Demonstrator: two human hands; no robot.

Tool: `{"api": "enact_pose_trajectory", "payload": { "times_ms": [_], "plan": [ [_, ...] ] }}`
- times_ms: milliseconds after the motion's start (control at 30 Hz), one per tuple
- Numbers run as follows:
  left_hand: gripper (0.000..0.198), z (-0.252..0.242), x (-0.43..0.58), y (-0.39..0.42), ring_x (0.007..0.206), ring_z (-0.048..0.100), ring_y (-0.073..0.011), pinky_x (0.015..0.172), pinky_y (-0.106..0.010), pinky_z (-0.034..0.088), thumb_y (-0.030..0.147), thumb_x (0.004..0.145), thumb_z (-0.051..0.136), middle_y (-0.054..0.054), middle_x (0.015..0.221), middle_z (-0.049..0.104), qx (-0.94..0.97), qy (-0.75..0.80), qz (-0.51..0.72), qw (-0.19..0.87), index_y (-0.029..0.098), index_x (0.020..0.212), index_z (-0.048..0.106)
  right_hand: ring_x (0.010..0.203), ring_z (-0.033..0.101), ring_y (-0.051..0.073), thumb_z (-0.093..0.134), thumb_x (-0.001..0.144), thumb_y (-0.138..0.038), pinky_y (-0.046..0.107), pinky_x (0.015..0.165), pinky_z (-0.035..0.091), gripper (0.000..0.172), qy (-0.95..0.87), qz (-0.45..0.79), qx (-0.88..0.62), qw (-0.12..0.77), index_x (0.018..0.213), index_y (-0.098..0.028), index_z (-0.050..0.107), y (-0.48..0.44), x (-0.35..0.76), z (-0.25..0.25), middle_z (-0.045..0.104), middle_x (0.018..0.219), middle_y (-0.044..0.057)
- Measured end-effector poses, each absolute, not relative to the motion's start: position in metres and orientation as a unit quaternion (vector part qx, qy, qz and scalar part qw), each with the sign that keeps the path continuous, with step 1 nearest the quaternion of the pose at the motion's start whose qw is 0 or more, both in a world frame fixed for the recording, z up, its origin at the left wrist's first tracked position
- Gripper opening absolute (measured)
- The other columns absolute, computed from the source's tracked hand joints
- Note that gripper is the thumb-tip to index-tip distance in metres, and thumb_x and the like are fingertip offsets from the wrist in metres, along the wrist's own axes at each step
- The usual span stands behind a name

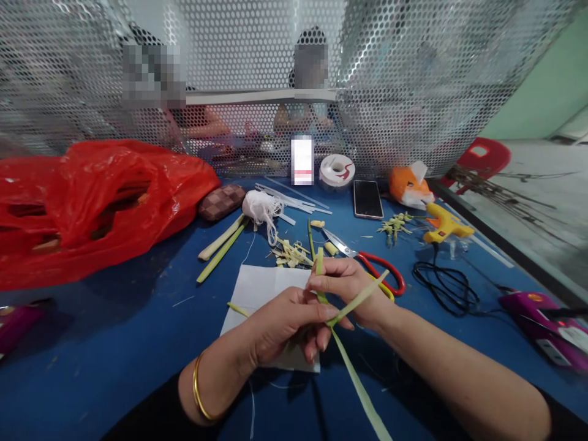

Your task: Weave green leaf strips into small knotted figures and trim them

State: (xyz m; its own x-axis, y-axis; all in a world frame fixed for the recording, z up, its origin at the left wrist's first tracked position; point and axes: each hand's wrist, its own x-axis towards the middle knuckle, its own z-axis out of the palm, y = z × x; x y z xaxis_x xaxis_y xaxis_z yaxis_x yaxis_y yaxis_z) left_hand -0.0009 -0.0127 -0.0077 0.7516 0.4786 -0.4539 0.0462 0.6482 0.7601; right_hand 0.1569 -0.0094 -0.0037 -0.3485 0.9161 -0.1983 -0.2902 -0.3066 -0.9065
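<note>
Both my hands meet over the middle of the blue table. My left hand, a gold bangle on its wrist, pinches a pale green leaf strip that trails down toward me. My right hand is closed on the same strip higher up, where it folds and one end sticks out to the right. A white paper sheet lies under the hands. Red-handled scissors rest just behind my right hand.
A red plastic bag fills the left. Leaf stalks, white thread, leaf scraps, a phone, tape roll, orange fox figure, yellow glue gun with black cord lie behind. People sit beyond the perforated screen.
</note>
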Motion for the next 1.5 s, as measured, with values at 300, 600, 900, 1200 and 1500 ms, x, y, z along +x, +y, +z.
{"api": "enact_pose_trajectory", "payload": {
  "times_ms": [300, 600, 900, 1200, 1500],
  "plan": [
    [0.027, -0.013, 0.001, -0.015, 0.035, 0.047, -0.0053, 0.040, -0.016, 0.040, 0.034, 0.084, 0.064, 0.001, 0.048, 0.059, 0.402, 0.304, 0.127, 0.855, 0.010, 0.084, 0.076, 0.050, 0.052, 0.009, 0.082, 0.062, -0.030, 0.020, 0.046, 0.043, 0.021, -0.420, 0.671, -0.407, 0.455, 0.057, -0.015, 0.069, -0.009, 0.150, -0.008, 0.060, 0.057, -0.001],
    [0.041, 0.001, 0.003, -0.004, 0.061, 0.065, -0.0133, 0.064, -0.024, 0.050, 0.047, 0.082, 0.066, -0.008, 0.075, 0.074, 0.320, 0.409, 0.349, 0.780, 0.011, 0.098, 0.075, 0.057, 0.056, 0.011, 0.081, 0.064, -0.040, 0.024, 0.055, 0.043, 0.032, -0.341, 0.609, -0.481, 0.530, 0.084, -0.016, 0.073, 0.014, 0.169, -0.018, 0.065, 0.068, 0.000],
    [0.032, 0.006, -0.004, 0.002, 0.061, 0.059, -0.0112, 0.065, -0.025, 0.045, 0.033, 0.069, 0.080, -0.002, 0.069, 0.067, 0.287, 0.420, 0.425, 0.749, 0.012, 0.092, 0.072, 0.069, 0.058, 0.015, 0.080, 0.070, -0.031, 0.028, 0.063, 0.046, 0.028, -0.533, 0.521, -0.461, 0.481, 0.094, -0.020, 0.070, 0.002, 0.168, -0.006, 0.065, 0.077, 0.001],
    [0.030, 0.000, 0.003, -0.004, 0.052, 0.051, -0.0090, 0.059, -0.025, 0.043, 0.037, 0.076, 0.073, 0.002, 0.057, 0.055, 0.375, 0.427, 0.407, 0.715, 0.015, 0.062, 0.058, 0.057, 0.055, 0.015, 0.061, 0.090, -0.040, 0.029, 0.061, 0.046, 0.028, -0.541, 0.461, -0.427, 0.558, 0.074, -0.022, 0.075, -0.008, 0.159, -0.008, 0.061, 0.057, 0.001],
    [0.024, -0.002, 0.002, -0.004, 0.049, 0.048, -0.0085, 0.058, -0.025, 0.047, 0.032, 0.067, 0.079, 0.004, 0.053, 0.054, 0.336, 0.428, 0.412, 0.731, 0.014, 0.074, 0.066, 0.056, 0.051, 0.014, 0.067, 0.086, -0.046, 0.028, 0.058, 0.042, 0.030, -0.532, 0.502, -0.413, 0.543, 0.072, -0.020, 0.075, -0.009, 0.167, -0.004, 0.059, 0.058, 0.001]
  ]
}}
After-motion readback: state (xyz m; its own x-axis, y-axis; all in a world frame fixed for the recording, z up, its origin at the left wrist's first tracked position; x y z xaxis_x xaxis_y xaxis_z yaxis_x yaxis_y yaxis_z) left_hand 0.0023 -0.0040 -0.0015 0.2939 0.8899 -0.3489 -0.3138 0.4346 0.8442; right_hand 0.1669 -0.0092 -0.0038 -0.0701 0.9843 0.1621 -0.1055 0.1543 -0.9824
